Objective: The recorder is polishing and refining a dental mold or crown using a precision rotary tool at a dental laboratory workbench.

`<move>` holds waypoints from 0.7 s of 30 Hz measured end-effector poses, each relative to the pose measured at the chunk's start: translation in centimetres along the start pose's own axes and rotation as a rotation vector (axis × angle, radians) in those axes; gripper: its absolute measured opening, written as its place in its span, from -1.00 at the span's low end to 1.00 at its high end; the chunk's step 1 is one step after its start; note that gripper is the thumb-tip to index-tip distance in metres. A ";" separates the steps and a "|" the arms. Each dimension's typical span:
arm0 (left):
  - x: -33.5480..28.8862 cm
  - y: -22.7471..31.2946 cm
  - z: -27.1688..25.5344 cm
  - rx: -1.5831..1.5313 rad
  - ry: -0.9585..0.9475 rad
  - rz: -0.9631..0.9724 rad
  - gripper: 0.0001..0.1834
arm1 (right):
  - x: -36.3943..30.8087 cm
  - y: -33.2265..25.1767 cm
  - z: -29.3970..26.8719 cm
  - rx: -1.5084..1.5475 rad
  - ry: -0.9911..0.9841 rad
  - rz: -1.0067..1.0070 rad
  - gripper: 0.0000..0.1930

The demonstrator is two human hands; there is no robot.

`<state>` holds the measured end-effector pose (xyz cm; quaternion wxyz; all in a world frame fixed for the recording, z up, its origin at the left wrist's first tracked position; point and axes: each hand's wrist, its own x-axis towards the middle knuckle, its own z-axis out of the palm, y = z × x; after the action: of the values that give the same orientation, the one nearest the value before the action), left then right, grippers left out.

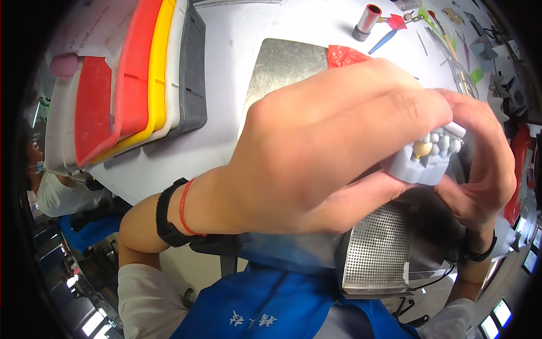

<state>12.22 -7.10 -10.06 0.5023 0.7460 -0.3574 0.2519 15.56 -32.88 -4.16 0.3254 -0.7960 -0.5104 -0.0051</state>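
A grey dental model of teeth is held up close in front of me, tilted. One tooth on it, a yellowish crown, stands out from the grey teeth. My left hand grips the model from the left, fingers over its top and thumb beneath. From the right, my right hand closes round the other side, its fingers curled and meeting the left fingertips at the top. The hands cover much of the model's upper and back parts.
Stacked red, yellow, white and dark grey bins stand at left. A metal plate and red plastic piece lie behind my hands. A perforated metal box sits below them. A metal cylinder and blue-handled tool are far right.
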 end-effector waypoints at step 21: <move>-0.6 2.1 1.5 -0.105 0.215 0.060 -0.33 | -0.5 -1.1 -0.2 0.064 0.078 0.170 -0.30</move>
<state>10.26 -8.84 -9.86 0.5685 0.6762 -0.3362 0.3263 14.50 -33.08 -3.64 0.3697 -0.8247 -0.4279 0.0078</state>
